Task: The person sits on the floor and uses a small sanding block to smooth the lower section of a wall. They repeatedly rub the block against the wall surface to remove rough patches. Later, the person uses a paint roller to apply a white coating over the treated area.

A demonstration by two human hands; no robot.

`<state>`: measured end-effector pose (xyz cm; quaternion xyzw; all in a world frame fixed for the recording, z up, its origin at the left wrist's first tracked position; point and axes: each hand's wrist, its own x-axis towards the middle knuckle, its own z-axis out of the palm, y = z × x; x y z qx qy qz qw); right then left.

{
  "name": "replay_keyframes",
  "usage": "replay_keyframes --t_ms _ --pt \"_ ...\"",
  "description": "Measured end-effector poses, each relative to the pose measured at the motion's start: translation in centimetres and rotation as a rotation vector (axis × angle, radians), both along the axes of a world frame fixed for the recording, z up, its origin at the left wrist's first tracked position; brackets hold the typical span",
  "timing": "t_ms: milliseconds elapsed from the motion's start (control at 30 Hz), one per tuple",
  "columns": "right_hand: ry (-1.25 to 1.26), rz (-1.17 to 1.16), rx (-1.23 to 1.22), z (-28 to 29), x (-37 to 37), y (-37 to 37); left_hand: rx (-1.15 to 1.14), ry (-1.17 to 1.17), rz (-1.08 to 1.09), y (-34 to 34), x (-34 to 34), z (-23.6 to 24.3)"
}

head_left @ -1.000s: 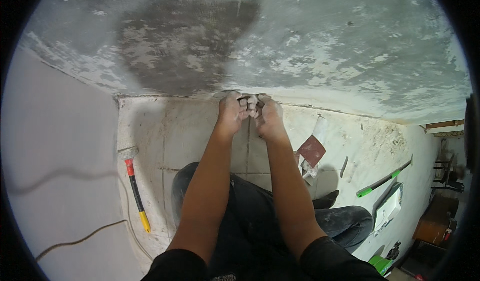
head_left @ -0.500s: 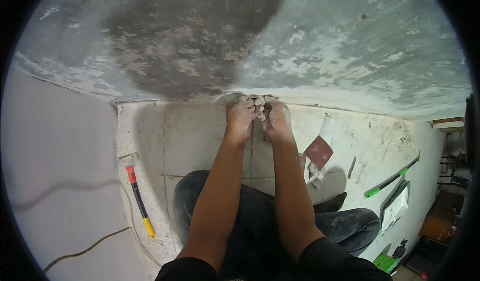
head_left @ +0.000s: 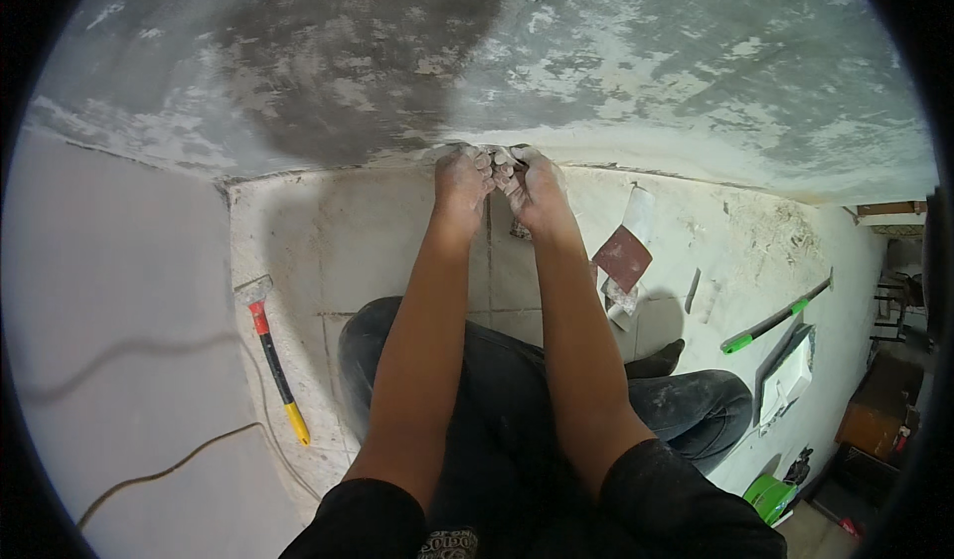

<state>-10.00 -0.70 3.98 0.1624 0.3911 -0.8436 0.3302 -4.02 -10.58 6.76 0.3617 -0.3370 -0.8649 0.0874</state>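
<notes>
Both hands are pressed together at the foot of a patchy grey-white wall (head_left: 636, 72), white dust on their skin. The fingers of my left hand (head_left: 459, 186) are curled in, meeting those of my right hand (head_left: 538, 191), which is closed as well. Whatever lies between the fingers and the wall is hidden. Just below the right hand, a small dark piece (head_left: 520, 229) rests on the tiled floor (head_left: 397, 221). To the right lies a reddish-brown sheet, likely sandpaper (head_left: 623, 258), on top of pale torn scraps (head_left: 623, 301).
A scraper with a red, black and yellow handle (head_left: 274, 365) lies at left, near a cord (head_left: 179, 455). On the right are a green-handled long tool (head_left: 780, 325), a white tray-like object (head_left: 788, 385) and a green round item (head_left: 770, 497). White dust coats the floor.
The view has shifted, so the wall's base and my hands sit higher in the picture. My hands stay together at the wall, slightly farther left in view.
</notes>
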Motion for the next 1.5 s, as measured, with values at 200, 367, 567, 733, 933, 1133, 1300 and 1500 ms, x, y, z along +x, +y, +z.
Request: replay_keyframes --t_ms 200,367,567,733,933,1133,1300,1500 --pt "0.115 -0.028 -0.005 0.3 0.3 0.1 -0.054 0.065 -0.012 0.2 0.0 0.1" --pt "0.033 0.073 0.091 -1.0 -1.1 0.6 -0.09 -0.054 -0.055 0.1 -0.5 -2.5" --pt "0.131 -0.048 0.003 0.3 0.4 0.5 -0.07 -0.029 -0.019 0.6 -0.5 -1.0" --pt "0.038 0.018 0.208 -3.3 1.0 0.5 -0.01 -0.104 -0.049 0.4 -1.1 -6.7" --pt "0.102 -0.052 0.003 0.2 1.1 1.6 -0.068 0.074 0.031 2.0 -0.6 -3.3" --pt "0.045 0.042 0.069 -2.2 0.0 2.2 0.058 -0.057 0.046 1.3 -1.3 -5.4" --pt "0.057 -0.007 0.069 1.9 0.4 -0.2 -0.154 -0.006 0.019 -0.5 -1.3 -3.7" --pt "-0.079 0.007 0.05 -3.9 0.3 0.5 -0.115 -0.079 0.016 1.3 -0.5 -2.3"
